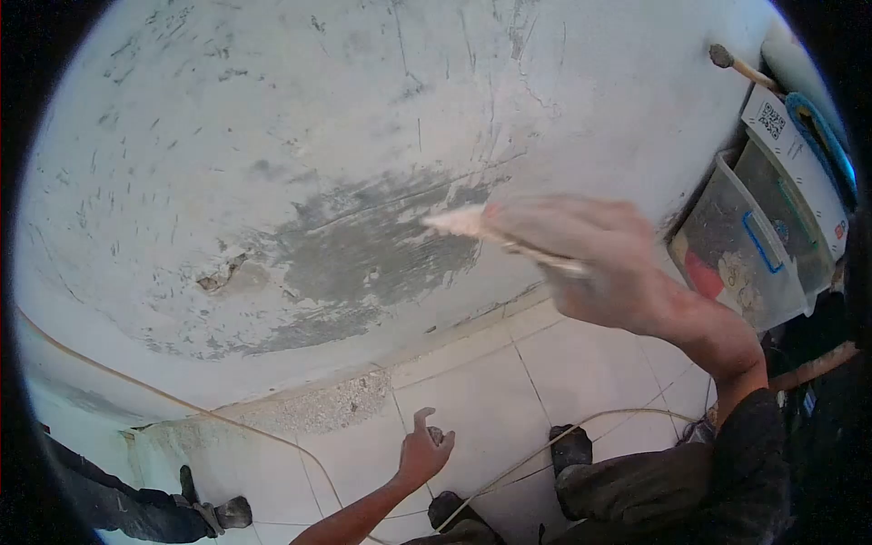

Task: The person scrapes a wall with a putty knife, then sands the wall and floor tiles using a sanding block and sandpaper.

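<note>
My right hand [590, 259], smeared by motion, grips a thin, pale, wedge-shaped tool [454, 222] in front of the wall. Its tip points left and overlaps the right part of a rough grey patch [363, 254] in the white paint. Lower down, my left hand [425, 451] is over the tiled floor. Its index finger sticks up, and a small grey lump [435, 436] shows between the thumb and the curled fingers. Scratches and flaked marks cover the wall [272, 91], with a chipped hole [221, 272] left of the grey patch.
At the right stands a clear plastic bin [740, 241] with things inside and a printed white box [799, 154] beside it. A stick with a dark end [740, 65] leans above. A thin cable [163, 392] crosses wall and floor. Another person's legs [136, 500] show at lower left.
</note>
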### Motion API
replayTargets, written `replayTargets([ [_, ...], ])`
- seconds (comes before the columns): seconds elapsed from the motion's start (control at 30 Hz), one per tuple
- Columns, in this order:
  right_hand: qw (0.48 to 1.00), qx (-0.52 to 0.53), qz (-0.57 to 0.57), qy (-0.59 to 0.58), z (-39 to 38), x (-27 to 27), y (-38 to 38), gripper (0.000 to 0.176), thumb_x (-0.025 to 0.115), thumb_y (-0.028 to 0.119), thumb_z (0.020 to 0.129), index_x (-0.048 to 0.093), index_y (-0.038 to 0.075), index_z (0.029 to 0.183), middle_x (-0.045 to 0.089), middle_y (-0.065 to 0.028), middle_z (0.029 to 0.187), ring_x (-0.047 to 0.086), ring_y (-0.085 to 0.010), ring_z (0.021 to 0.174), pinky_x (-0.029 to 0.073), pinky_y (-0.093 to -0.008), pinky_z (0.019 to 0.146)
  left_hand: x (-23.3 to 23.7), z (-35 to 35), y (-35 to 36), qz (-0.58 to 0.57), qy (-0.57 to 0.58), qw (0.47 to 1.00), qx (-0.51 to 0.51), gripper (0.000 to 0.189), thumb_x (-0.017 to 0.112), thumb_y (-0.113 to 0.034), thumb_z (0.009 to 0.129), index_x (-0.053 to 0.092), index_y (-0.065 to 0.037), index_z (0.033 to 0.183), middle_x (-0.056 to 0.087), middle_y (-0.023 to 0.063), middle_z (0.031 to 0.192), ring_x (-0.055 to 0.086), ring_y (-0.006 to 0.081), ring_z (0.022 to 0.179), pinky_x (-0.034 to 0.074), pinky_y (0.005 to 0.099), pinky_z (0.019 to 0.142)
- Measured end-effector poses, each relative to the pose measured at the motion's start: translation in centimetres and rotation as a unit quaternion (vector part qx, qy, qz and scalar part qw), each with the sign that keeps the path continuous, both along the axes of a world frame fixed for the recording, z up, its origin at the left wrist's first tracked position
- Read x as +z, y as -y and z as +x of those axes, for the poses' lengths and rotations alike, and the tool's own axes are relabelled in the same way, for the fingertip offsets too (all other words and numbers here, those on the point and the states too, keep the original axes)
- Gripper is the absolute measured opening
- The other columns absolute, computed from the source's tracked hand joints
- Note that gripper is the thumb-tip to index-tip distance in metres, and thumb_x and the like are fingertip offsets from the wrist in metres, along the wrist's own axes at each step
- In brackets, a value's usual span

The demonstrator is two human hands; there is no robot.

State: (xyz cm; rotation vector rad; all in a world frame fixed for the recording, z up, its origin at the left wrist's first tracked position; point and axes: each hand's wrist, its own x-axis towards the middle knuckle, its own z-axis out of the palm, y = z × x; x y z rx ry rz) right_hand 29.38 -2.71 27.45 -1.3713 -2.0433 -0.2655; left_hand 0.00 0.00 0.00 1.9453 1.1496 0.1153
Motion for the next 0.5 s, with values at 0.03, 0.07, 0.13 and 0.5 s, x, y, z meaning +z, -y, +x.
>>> replayTargets([
  [0.03, 0.995, 0.010, 0.098, -0.002, -0.2, 0.5, 0.2, 0.050, 0.061, 0.001, 0.070, 0.054, 0.011, 0.118, 0.062, -0.0120, 0.096, 0.064, -0.0249, 0.079, 0.052, -0.0321, 0.061, -0.1, -0.5, -0.2, 0.011, 0.002, 1.000, 0.001, 0.054, 0.064, -0.022, 0.077, 0.034, -0.004, 0.119, 0.057, 0.0073, 0.062, 0.060, 0.0262, 0.059, 0.048, 0.0399, 0.062],
  [0.07, 0.980, 0.018, 0.197, -0.005, -0.3, 0.5, 0.3, 0.050, 0.059, 0.000, 0.070, 0.053, 0.011, 0.118, 0.062, -0.0092, 0.088, 0.062, -0.0251, 0.073, 0.051, -0.0338, 0.059, -0.1, -0.9, -0.3, 0.023, 0.002, 1.000, 0.001, 0.056, 0.064, -0.022, 0.077, 0.032, -0.004, 0.120, 0.057, 0.0076, 0.062, 0.059, 0.0270, 0.059, 0.048, 0.0410, 0.063],
  [0.13, 0.996, -0.012, 0.083, 0.014, 0.6, -3.5, -0.8, 0.050, 0.058, -0.001, 0.070, 0.053, 0.010, 0.118, 0.061, -0.0087, 0.085, 0.062, -0.0249, 0.070, 0.051, -0.0344, 0.057, -1.2, 0.1, 1.3, 0.001, 0.010, 1.000, 0.016, 0.053, 0.064, -0.022, 0.077, 0.036, -0.002, 0.118, 0.058, 0.0079, 0.064, 0.060, 0.0251, 0.057, 0.048, 0.0394, 0.060],
  [0.5, 0.996, -0.009, 0.080, -0.040, -0.7, -4.3, -1.2, 0.047, 0.055, -0.003, 0.071, 0.055, 0.009, 0.116, 0.062, -0.0095, 0.091, 0.061, -0.0269, 0.078, 0.051, -0.0356, 0.061, -2.9, -1.4, -0.2, -0.352, 0.103, 0.907, 0.208, 0.028, 0.059, -0.018, 0.082, 0.054, 0.002, 0.101, 0.061, 0.0116, 0.082, 0.063, 0.0192, 0.064, 0.048, 0.0288, 0.051],
])
